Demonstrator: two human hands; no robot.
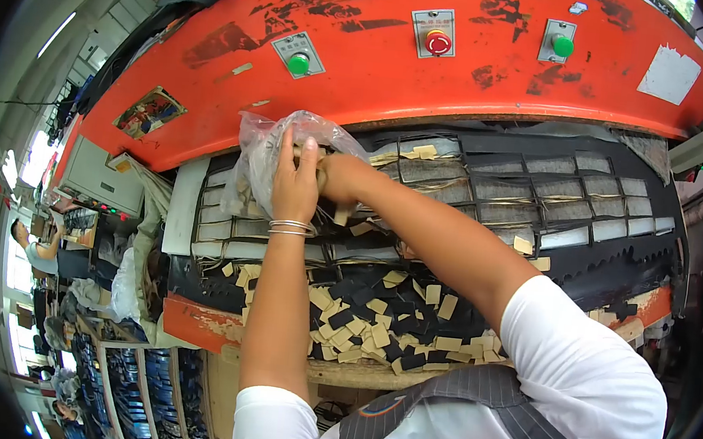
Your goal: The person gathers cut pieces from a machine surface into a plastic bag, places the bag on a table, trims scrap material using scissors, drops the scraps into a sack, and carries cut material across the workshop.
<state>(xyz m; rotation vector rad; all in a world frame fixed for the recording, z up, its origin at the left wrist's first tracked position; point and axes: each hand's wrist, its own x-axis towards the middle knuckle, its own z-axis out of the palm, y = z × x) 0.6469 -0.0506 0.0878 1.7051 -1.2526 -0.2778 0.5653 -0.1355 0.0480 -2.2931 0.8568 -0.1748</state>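
Fingers of left hand (295, 184) rise against plastic bag (257, 144), presumably steadying it; grip here, and of right hand (342, 178), indiscernible.

Rests the left hand (296, 182), fingers upward, against a clear plastic bag (259, 145) and bends the right hand (342, 178) in beside it, with fingertips hidden from sight. Reaches over a black gridded bed (498, 187), beyond a heap of small beige and black pieces (349, 334). Wears thin bracelets (290, 223) on the left wrist. Faces a red machine panel (358, 59) with two green buttons (562, 45) and one red button (438, 42).
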